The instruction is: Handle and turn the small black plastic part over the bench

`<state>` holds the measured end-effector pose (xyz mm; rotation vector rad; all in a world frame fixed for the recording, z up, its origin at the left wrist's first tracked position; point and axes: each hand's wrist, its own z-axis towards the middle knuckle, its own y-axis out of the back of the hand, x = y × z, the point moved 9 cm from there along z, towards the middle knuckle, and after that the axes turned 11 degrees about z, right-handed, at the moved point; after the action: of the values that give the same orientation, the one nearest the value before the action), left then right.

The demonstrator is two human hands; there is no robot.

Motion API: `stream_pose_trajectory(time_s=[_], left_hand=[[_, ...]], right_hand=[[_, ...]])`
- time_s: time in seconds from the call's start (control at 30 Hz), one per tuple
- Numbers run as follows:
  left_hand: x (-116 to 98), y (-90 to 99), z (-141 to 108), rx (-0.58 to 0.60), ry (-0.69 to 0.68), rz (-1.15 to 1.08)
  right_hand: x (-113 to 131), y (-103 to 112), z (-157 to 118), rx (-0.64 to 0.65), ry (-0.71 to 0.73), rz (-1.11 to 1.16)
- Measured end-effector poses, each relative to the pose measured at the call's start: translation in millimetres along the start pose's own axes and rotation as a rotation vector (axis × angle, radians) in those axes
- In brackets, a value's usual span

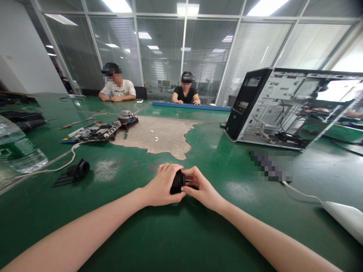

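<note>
Between my two hands, just above the green tabletop, is a small black round part (178,183), perhaps a lens or a housing; its exact kind I cannot make out. My left hand (163,184) wraps round its left side, thumb below and fingers over the top. From the right, the thumb and fingers of my right hand (202,189) pinch its edge. Much of the part is hidden by my fingers. Off to the left lies a black plastic piece (75,172) with a round ring and a slatted flat base.
An opened computer case (272,109) stands at the right, near a white power bank-like block (344,217) on a cable. A circuit board (93,132), a fan cooler (126,118) and a plastic bottle (21,147) are at the left. Two people sit across the green table (176,241).
</note>
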<state>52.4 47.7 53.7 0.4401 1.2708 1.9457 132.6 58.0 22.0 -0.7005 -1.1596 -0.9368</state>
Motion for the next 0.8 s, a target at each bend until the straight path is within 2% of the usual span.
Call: stream_pose_trajectory(time_s=[0.43,0.57,0.8], left_hand=[[0.4,0.8,-4.0,0.039,-0.029,-0.031],[3.9,-0.6,-5.1,0.040,-0.029,-0.049],[7.4,-2.6,-3.5,0.039,-0.017,-0.083]], right_hand=[[0.6,6.5,1.0,-0.051,-0.016,-0.041],[-0.8,5.4,1.4,-0.025,-0.044,-0.051],[8.3,1.4,-0.9,-0.007,0.060,-0.070]])
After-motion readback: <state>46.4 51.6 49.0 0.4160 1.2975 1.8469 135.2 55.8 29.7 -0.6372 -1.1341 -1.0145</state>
